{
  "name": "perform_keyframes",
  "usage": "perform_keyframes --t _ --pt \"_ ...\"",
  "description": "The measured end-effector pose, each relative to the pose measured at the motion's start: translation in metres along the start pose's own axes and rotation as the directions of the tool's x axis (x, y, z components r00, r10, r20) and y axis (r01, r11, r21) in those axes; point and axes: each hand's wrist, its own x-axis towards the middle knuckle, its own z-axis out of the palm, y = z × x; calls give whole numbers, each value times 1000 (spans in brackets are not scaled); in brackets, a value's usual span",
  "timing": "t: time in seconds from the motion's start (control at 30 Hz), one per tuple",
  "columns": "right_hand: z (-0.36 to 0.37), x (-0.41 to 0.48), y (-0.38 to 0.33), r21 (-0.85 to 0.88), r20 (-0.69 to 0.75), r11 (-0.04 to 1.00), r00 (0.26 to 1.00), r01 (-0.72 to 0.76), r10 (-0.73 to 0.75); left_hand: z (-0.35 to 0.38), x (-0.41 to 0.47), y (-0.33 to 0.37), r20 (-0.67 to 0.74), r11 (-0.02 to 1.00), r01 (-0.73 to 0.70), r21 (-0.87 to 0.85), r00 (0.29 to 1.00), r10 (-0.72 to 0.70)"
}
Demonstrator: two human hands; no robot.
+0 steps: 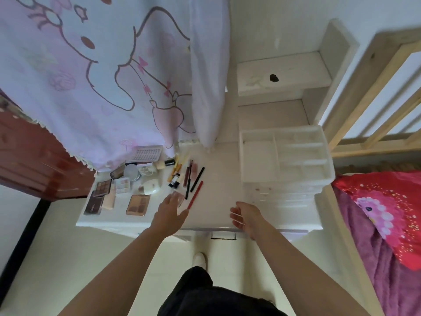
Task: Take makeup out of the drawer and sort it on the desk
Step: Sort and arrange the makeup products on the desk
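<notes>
Closest to the camera were black trousers (205, 295) and two bare forearms stretched out toward the white table (218, 179). The left hand (169, 214) had its fingers straight and spread, with the fingertips right at a small clear item (180, 198) beside the red pencil (194, 195). Honestly couldn't tell if it was touching it. The right hand (245, 218) hovered over the table's front edge with its fingers loosely curled. A thin pale line ran across them, so no idea whether it was pinching something or not.

The makeup was all laid out on the left half of the table. There were eyeshadow palettes (103, 187) and a brownish one (137, 205) near the front, a white compact (150, 187) behind them, and a small dark bottle (174, 181). A black pencil (197, 176) lay in a loose row with other sticks. On the right side stood a white organizer (284, 153) with open compartments on top. A cartoon-print curtain (91, 76) hung behind the makeup, and a bed with a red blanket (387, 213) sat off to the right.
</notes>
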Motion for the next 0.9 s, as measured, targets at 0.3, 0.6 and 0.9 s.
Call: perform_keyframes --t 0.3,0.6,0.9 --pt "113 35 -11 -320 -77 932 976 168 -203 -35 74 -117 63 986 -16 166 998 6" --pt "225 79 2 -787 69 582 967 204 -246 -45 134 -184 151 920 -277 276 958 243" --pt "263 115 -10 -948 69 270 935 170 -348 -28 161 -194 126 929 -291 228 955 269"
